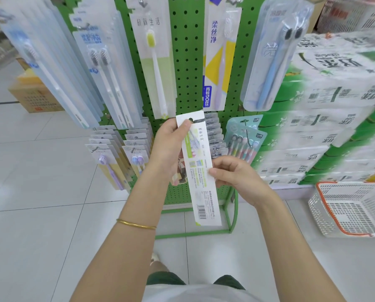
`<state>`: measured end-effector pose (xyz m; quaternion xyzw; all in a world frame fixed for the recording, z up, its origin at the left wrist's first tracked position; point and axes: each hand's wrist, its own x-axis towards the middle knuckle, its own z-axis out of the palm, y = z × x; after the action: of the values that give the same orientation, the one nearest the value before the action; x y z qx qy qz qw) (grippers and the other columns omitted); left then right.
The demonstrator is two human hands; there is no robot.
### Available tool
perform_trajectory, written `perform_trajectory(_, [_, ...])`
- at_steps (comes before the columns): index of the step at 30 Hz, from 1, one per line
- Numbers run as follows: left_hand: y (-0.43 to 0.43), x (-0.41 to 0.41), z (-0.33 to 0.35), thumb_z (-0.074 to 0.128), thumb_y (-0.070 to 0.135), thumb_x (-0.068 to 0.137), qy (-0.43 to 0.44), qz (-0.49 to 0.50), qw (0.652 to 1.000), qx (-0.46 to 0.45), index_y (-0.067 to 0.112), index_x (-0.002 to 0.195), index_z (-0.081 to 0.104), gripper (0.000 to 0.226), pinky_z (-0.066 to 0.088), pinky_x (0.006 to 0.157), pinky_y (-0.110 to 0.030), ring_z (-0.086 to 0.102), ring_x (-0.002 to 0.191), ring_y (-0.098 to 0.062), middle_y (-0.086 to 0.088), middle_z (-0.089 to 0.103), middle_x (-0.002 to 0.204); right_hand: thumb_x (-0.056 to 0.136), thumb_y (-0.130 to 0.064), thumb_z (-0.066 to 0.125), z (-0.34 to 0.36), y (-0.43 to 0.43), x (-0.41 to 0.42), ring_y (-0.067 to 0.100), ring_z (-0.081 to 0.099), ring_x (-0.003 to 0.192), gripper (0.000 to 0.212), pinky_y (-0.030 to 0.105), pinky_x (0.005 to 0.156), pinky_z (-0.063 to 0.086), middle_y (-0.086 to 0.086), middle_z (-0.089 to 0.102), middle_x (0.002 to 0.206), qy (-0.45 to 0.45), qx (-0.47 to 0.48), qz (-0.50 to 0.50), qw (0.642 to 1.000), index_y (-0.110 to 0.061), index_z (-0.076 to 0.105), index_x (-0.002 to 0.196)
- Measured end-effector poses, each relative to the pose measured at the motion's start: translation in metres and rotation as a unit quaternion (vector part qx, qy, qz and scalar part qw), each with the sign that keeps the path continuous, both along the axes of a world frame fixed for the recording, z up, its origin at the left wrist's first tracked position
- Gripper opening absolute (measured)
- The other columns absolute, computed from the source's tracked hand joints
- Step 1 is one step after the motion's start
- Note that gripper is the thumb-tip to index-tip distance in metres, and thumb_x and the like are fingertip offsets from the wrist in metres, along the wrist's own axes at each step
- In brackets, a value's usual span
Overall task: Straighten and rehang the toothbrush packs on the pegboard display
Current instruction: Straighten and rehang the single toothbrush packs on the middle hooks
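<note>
**Pack held off the pegs, centre frame**

The left hand (169,147) grips the top of the toothbrush pack (198,171), thumb beside its hang hole. The right hand (232,173) pinches its right edge midway. The pack hangs free before the green pegboard (187,62). Open tiled floor (40,192) lies lower left. A hanging pack (217,62) upper centre reads "FROG". A white basket (345,212) sits lower right.

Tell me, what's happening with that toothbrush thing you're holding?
A person is tidying a shop's toothbrush display. Both hands hold one toothbrush pack in front of the green pegboard. The left hand grips it near the top, beside the hanging hole, and the right hand pinches its edge halfway down. The pack's printed back with the barcode faces us. It is off the hooks and not yet rehung, while other packs hang around it.
</note>
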<state>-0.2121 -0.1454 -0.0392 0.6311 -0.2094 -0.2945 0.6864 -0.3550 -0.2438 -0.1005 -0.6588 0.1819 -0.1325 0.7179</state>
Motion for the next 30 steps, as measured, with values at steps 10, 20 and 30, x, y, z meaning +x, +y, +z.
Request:
perform_trajectory(10, [0.009, 0.021, 0.061, 0.044, 0.014, 0.098, 0.070, -0.096, 0.980, -0.157, 0.008, 0.105, 0.054, 0.013, 0.045, 0.067, -0.027, 0.056, 0.076, -0.015, 0.003, 0.062, 0.067, 0.067, -0.047, 0.080, 0.044, 0.012, 0.051, 0.032, 0.062, 0.109, 0.076, 0.050, 0.094, 0.048, 0.017, 0.066, 0.117, -0.067, 0.041, 0.141, 0.987, -0.005, 0.054, 0.124])
perform_trajectory(20, [0.020, 0.048, 0.115, 0.040, 0.031, 0.102, -0.125, 0.045, 0.984, -0.121, 0.004, 0.119, 0.057, 0.035, 0.053, 0.092, -0.040, 0.065, 0.102, -0.022, -0.012, 0.067, 0.112, 0.071, -0.037, 0.079, 0.121, 0.034, 0.102, 0.002, 0.056, 0.083, 0.045, 0.019, 0.071, 0.044, -0.012, 0.059, 0.093, -0.018, -0.243, -0.193, 0.950, -0.026, 0.051, 0.104])
perform_trajectory(30, [0.014, 0.061, 0.124, 0.057, 0.011, 0.093, -0.265, 0.098, 0.955, -0.093, 0.017, 0.103, 0.057, 0.012, 0.048, 0.076, -0.012, 0.060, 0.082, 0.005, 0.011, 0.064, 0.096, 0.069, -0.056, 0.072, 0.134, 0.049, 0.133, 0.015, 0.053, 0.072, 0.053, 0.035, 0.065, 0.044, -0.014, 0.046, 0.074, 0.044, -0.376, -0.299, 0.876, -0.022, 0.040, 0.096])
